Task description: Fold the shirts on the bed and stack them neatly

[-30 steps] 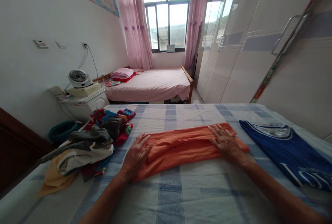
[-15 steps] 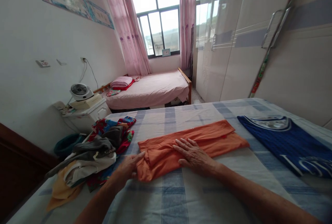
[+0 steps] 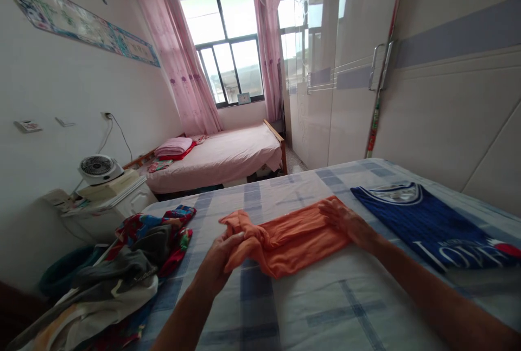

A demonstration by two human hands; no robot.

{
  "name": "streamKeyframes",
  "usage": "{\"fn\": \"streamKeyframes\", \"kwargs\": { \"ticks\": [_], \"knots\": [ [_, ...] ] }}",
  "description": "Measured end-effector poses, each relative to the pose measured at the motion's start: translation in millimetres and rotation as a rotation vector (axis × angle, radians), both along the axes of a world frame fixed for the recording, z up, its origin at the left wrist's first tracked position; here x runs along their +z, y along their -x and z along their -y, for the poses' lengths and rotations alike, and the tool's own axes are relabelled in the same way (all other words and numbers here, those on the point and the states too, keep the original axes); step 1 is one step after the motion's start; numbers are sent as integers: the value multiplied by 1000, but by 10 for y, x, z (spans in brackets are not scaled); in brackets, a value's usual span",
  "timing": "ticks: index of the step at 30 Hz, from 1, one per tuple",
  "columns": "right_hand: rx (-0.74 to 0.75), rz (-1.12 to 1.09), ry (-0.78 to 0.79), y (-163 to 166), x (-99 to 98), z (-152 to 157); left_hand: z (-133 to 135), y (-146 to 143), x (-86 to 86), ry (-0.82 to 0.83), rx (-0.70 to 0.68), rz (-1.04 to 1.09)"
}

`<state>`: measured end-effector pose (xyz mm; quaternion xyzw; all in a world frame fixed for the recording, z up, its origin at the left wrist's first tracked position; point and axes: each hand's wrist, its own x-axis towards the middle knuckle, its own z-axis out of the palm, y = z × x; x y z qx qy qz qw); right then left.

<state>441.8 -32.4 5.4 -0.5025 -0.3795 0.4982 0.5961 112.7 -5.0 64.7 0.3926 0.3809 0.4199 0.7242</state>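
Observation:
An orange garment (image 3: 297, 237), folded into a long strip, lies on the blue-and-white checked bed sheet (image 3: 309, 307) in front of me. My left hand (image 3: 222, 259) is closed on the garment's left end and holds it lifted and bunched off the sheet. Fingers together, my right hand (image 3: 345, 221) rests flat on the garment's right end and presses it down. A blue T-shirt (image 3: 427, 226) with white lettering is spread flat to the right of that hand.
A heap of mixed clothes (image 3: 122, 275) sits at the bed's left edge. A white bedside cabinet (image 3: 109, 210) with a small fan (image 3: 97, 167) stands by the left wall. A second bed (image 3: 220, 155) with pink sheets is under the window. Glossy wardrobe doors (image 3: 345, 69) line the right.
My left hand has gripped the garment's left end and raised it toward the right. My right hand slid from the garment's middle to its right end. The view tilted up and left.

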Motion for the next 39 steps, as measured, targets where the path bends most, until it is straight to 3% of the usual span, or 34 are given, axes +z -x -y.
{"fn": "streamKeyframes", "kwargs": {
  "ticks": [3,6,9,12,16,20,23,25,28,34,39],
  "knots": [
    [5,-286,55,-146,-10,-15,-85,-572,200,-105,-133,45],
    [30,-448,72,-230,9,-6,-129,-1142,262,-252,-315,-17],
    [104,-505,104,-299,58,45,-152,-1463,122,-448,-272,-315],
    [227,-431,122,-311,118,109,-155,-1460,-157,-734,-143,-670],
    [206,-112,119,-269,151,107,-104,-1248,-512,-1050,-219,-990],
    [56,387,-3,-361,108,-15,-32,-1176,-700,-1048,-275,-1202],
    [-165,868,8,-496,36,-86,-3,-1221,-749,-1118,-246,-1253],
    [-312,1199,32,-547,-16,-87,-12,-1261,-752,-1107,-265,-1273],
    [-345,1480,-35,-525,-74,-33,-91,-1298,-708,-987,-252,-1203],
    [-297,1562,103,-448,-188,58,-435,-1277,-559,-564,-15,-878],
    [-254,1552,44,-497,-268,20,-588,-1318,-497,-333,-136,-726]
  ]
}}
